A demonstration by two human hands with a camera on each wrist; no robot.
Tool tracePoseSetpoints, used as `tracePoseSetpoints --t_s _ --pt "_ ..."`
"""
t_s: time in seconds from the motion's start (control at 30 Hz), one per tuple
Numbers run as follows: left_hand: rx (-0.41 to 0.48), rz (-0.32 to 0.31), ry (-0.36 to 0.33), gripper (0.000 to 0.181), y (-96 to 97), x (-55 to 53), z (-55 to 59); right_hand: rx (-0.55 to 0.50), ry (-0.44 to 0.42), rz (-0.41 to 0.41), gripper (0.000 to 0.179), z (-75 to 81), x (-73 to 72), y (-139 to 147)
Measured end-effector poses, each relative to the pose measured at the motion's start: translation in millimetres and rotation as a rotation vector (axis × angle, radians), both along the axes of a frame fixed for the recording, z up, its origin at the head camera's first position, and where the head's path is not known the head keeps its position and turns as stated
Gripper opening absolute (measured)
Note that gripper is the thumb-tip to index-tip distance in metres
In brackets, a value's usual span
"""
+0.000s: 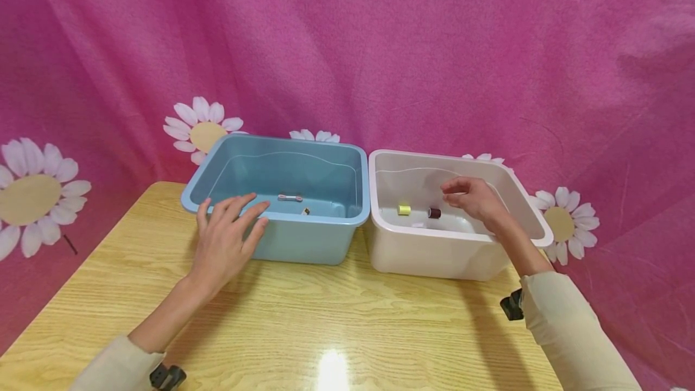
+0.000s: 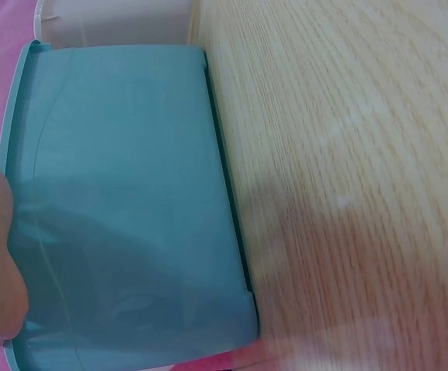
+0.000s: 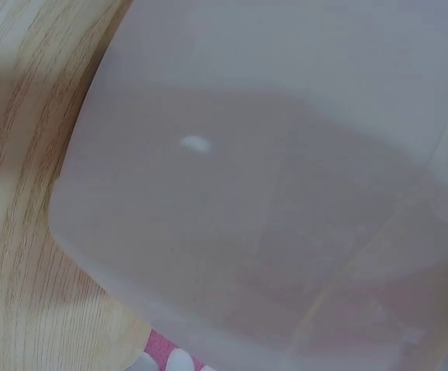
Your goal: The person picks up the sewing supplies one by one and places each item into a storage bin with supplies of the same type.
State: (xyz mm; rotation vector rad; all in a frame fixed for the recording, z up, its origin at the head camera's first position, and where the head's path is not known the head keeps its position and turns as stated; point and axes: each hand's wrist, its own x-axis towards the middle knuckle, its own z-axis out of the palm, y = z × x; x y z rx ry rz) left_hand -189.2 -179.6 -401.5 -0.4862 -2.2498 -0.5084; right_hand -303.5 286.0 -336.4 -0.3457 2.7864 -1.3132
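Observation:
My left hand (image 1: 230, 237) is over the front rim of the blue bin (image 1: 304, 220), fingers spread, holding nothing. Inside that bin lie a small pale pink, bone-shaped item (image 1: 290, 198) and a tiny gold-and-dark item (image 1: 306, 211). My right hand (image 1: 475, 198) hovers above the white bin (image 1: 434, 261), its fingers loosely bent with nothing visible between them. On that bin's floor are a yellow thread spool (image 1: 404, 210), a dark brown thread spool (image 1: 434, 213) and a small pale piece (image 1: 417, 224). The left wrist view shows the blue bin's outer wall (image 2: 123, 193) beside part of the hand.
Both bins stand side by side on a wooden table (image 1: 326, 312). A pink cloth with daisies (image 1: 326, 47) hangs behind and around them. In the right wrist view the white bin's outer wall (image 3: 208, 201) fills most of the picture.

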Motion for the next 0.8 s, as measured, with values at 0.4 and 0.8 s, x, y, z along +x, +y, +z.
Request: tracePoseSetpoints --t_s 0.4,0.8 --pt "-0.001 0.0 -0.02 0.038 -0.3 0.1 -0.1 -0.069 -0.003 -0.043 0.033 3.9 0.0 -0.5" --pt "-0.009 0.012 -0.049 0.032 -0.6 2.3 3.6 0.162 0.272 0.018 0.031 14.0 11.0 -0.1"
